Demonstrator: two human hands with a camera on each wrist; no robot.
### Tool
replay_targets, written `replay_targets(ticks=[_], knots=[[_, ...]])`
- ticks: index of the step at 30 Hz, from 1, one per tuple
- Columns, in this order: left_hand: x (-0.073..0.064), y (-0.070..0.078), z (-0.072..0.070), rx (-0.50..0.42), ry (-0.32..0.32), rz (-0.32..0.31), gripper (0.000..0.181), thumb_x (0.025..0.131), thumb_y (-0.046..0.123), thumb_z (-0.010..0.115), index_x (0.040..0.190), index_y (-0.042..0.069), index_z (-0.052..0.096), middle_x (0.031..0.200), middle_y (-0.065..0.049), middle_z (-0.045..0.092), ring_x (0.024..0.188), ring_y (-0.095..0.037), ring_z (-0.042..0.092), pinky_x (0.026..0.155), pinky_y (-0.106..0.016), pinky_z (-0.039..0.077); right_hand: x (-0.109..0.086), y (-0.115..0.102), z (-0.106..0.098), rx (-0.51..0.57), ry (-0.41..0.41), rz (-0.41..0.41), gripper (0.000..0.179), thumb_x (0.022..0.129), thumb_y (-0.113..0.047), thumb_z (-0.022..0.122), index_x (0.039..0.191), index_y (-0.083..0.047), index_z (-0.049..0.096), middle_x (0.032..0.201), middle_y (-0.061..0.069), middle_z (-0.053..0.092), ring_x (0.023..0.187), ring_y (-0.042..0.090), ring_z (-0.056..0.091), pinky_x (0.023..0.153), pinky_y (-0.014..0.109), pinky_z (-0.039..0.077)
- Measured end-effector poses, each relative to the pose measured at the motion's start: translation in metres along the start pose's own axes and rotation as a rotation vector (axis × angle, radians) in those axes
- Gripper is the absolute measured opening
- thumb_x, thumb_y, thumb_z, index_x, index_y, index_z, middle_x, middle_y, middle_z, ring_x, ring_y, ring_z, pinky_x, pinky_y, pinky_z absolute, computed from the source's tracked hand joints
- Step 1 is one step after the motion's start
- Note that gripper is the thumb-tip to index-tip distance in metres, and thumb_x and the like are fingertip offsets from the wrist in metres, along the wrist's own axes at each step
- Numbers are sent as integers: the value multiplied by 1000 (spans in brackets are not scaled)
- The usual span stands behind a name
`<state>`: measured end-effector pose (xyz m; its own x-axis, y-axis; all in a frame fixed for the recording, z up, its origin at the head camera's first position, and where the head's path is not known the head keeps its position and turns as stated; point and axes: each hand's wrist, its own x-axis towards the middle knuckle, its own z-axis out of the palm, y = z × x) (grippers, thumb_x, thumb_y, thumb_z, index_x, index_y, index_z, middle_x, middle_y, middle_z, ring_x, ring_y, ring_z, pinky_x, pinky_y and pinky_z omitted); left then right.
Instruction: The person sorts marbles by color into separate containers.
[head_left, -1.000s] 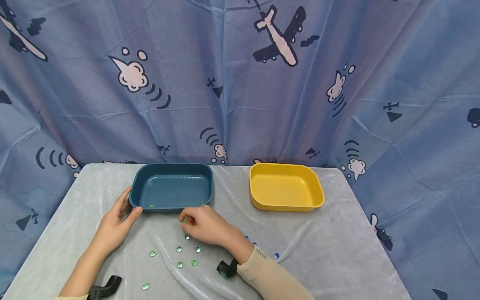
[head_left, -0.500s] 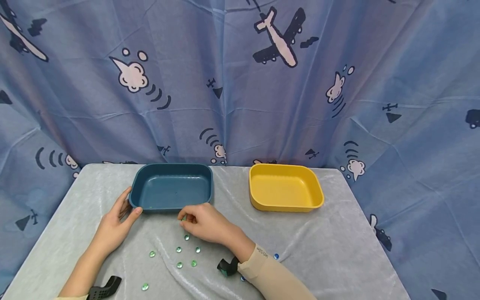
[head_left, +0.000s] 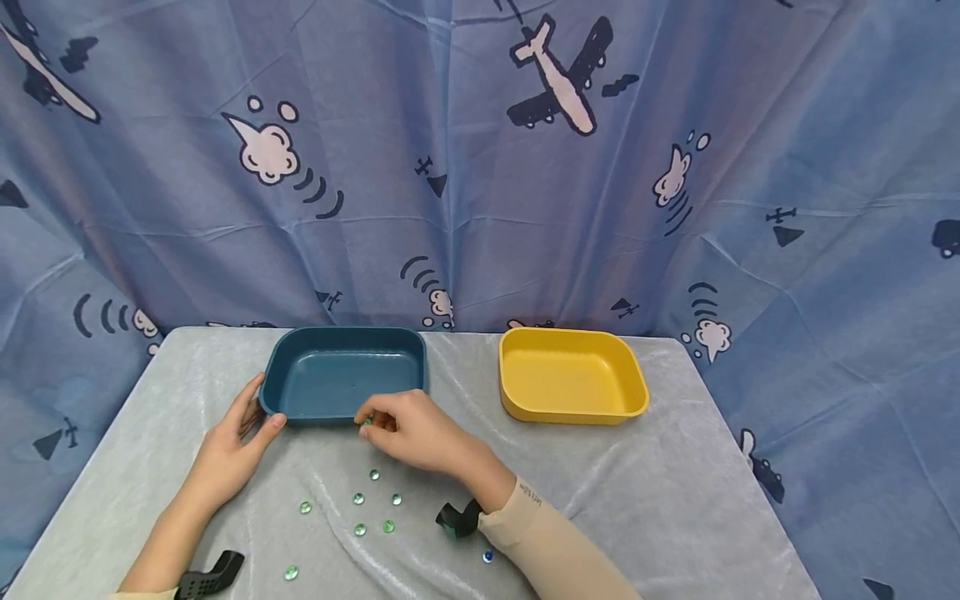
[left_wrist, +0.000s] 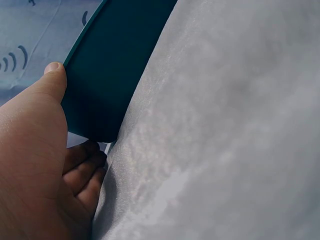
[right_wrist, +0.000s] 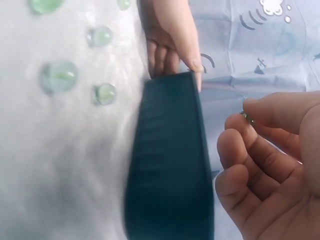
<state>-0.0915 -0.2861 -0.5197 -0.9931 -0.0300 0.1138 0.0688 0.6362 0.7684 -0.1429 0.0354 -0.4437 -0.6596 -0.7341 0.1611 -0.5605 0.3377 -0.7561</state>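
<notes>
My right hand pinches a small green glass gem between thumb and fingertip, at the front rim of the dark teal tray. My left hand holds that tray at its front left corner. In the left wrist view the thumb lies on the rim, and the lower fingers are bent beside the tray's end. In front of the tray, several green glass gems lie scattered on the cloth, among them one gem on the left and another gem nearer the front.
To the right stands a yellow tray with nothing visible inside. One blue gem shows beside the right sleeve. A pale grey cloth covers the table, and a blue patterned curtain hangs behind it.
My right hand has risen a little toward the teal tray's rim with the green gem. The right sleeve now covers blue gems seen earlier. The left hand stays put.
</notes>
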Motion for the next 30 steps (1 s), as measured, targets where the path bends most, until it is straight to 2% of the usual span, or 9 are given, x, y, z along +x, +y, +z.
replay_targets(ticks=[9, 18, 30], knots=[[1, -1, -1, 4, 4, 6, 84, 112, 37, 67, 178, 21, 17, 160, -37, 46, 139, -59, 54, 109, -77, 43, 14, 4, -13, 72, 67, 16, 13, 107, -13, 72, 118, -13, 79, 87, -9, 69, 72, 7, 60, 64, 22, 53], [1, 0, 0, 4, 1, 0, 84, 112, 38, 66, 178, 20, 17, 159, -38, 45, 140, -60, 53, 109, -75, 43, 28, 11, -20, 87, 105, 27, 15, 110, -15, 68, 120, -11, 78, 91, 5, 74, 71, 10, 62, 62, 25, 53], [1, 0, 0, 2, 1, 0, 84, 112, 37, 67, 178, 20, 18, 159, -38, 46, 139, -60, 54, 110, -77, 43, 34, 25, -22, 63, 132, 96, 15, 109, -15, 69, 121, -12, 78, 85, -6, 68, 70, 12, 60, 62, 25, 52]])
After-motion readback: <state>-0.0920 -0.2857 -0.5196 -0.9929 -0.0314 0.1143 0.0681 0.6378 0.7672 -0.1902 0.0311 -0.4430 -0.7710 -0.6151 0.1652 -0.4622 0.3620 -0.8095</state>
